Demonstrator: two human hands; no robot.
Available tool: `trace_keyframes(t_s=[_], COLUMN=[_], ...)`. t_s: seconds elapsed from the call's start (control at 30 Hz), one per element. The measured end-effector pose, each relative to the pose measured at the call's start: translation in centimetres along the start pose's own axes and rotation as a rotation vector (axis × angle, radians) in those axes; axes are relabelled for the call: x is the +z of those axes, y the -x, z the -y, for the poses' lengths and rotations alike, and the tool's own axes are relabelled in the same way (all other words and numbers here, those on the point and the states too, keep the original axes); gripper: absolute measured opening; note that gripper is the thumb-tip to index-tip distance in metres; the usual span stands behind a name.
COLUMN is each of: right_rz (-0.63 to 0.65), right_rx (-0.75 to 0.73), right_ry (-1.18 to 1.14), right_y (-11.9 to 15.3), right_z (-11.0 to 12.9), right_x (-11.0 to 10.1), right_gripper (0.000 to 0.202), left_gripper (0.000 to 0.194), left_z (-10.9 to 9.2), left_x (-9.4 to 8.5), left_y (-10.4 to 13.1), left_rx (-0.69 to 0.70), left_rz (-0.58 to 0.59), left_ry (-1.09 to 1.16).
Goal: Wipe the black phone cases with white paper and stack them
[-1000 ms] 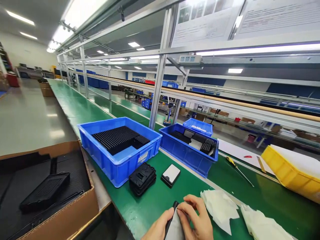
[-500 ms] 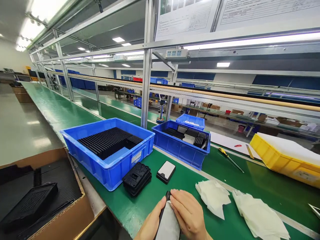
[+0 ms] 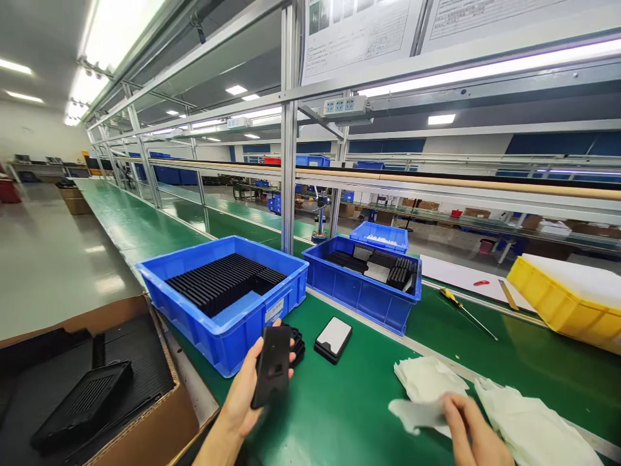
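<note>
Stack of black parts (image 3: 297,342) sits mostly hidden behind the black panel (image 3: 272,374) I hold upright in my left hand (image 3: 247,396), fingers wrapped round its long edges, over the green bench (image 3: 339,414) just in front of the large blue bin (image 3: 220,294). My right hand (image 3: 468,430) is cut off at the lower edge; its fingertips pinch a white wipe (image 3: 412,414), beside more crumpled wipes (image 3: 528,427). I cannot make out the panel's far face. Between my hands the bench is bare; a white-topped black block (image 3: 333,338) lies near the second blue bin (image 3: 361,285). A cardboard box (image 3: 160,414) borders the bench's left edge.
</note>
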State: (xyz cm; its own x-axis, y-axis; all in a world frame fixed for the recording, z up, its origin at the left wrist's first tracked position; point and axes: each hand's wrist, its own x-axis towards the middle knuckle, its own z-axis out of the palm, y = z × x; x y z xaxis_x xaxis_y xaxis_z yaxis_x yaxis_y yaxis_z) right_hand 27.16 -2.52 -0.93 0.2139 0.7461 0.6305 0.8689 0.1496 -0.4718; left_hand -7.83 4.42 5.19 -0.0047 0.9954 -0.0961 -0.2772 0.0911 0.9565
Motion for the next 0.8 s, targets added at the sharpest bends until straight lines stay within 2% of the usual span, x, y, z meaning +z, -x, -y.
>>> trace_keyframes(t_s=[0.07,0.13,0.2,0.3,0.4,0.47,0.57,0.63,0.67,0.73,0.8], right_rz=[0.076,0.115,0.106,-0.029,-0.135,-0.144,-0.082,-0.022,0.008,0.076,0.156], right_rx=[0.121,0.098,0.047,-0.019,-0.109,-0.193,-0.328,-0.365,-0.361,-0.324,-0.250], right_ry=[0.157,0.338,0.559,0.767,0.699,0.551,0.330,0.239,0.207,0.139,0.043], right_y=[-1.7,-3.1,-3.8,-4.1,-3.9,-3.7,-2.9,-2.0,-1.6,-0.8,-0.4], right_z=[-3.0,-5.3,-6.6,-6.8,-5.3,-3.9,-1.4,0.0,0.6,1.5,2.3], right_x=[0.2,1.5,2.9,3.3,2.3,1.9,2.7,3.8,4.2,4.7,4.6], right_gripper=[0.038,0.041,0.043,0.048,0.043,0.038,0.033,0.034,0.034,0.033,0.031], left_gripper=[0.064,0.068,0.071,0.062,0.056,0.057,0.071,0.084,0.084,0.081,0.080], left_z=[-0.3,-0.3,-0.1,0.1,0.5,1.4,3.8,5.4,6.0,6.5,6.3], left_x=[-1.2,-1.7,-1.5,-0.4,1.7,3.9,7.9,10.3,11.1,12.2,12.4], left_y=[-1.5,-3.0,-4.5,-5.8,-6.3,-6.7,-8.2,-9.7,-10.4,-11.3,-10.7], left_rx=[0.184,0.314,0.342,0.344,0.388,0.453,0.487,0.459,0.443,0.431,0.460], left_rz=[-0.018,-0.069,-0.135,-0.203,-0.196,-0.129,0.003,0.023,0.027,0.032,0.043], left_ry=[-0.507,-0.894,-1.071,-1.305,-1.459,-1.518,-1.550,-1.552,-1.548,-1.523,-1.470])
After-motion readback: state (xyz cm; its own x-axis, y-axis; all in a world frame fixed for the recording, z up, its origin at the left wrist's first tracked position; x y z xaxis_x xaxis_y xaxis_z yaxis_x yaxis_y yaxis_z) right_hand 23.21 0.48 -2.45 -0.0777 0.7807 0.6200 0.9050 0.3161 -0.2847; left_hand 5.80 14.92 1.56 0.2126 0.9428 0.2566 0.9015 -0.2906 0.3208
